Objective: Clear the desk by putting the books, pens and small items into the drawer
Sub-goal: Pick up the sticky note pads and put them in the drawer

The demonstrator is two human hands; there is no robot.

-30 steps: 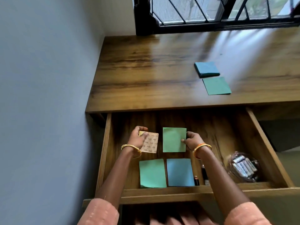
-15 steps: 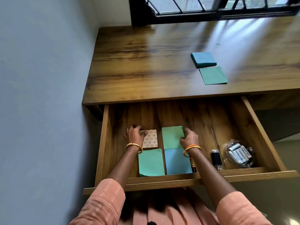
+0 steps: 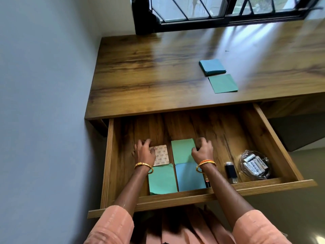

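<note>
The wooden drawer (image 3: 193, 197) stands pulled out below the desk (image 3: 149, 76). My left hand (image 3: 143, 153) grips the left edge of a beige patterned pad (image 3: 161, 155) lying on the drawer floor. My right hand (image 3: 202, 150) holds the right edge of a green pad (image 3: 182, 151) beside it, fingers curled at its corner. In front of them lie another green pad (image 3: 162, 180) and a light blue pad (image 3: 189, 176). On the desk remain a blue pad stack (image 3: 212, 66) and a green pad (image 3: 223, 83).
A black USB stick (image 3: 231, 171) and a clear bag of batteries (image 3: 254, 164) lie in the drawer's right part; a small battery (image 3: 207, 183) sits by the blue pad. A grey wall runs along the left. A barred window is behind the desk.
Both hands have lowered the beige pad and the green pad onto the drawer floor behind the front two pads. The camera has tilted, so the USB stick now shows.
</note>
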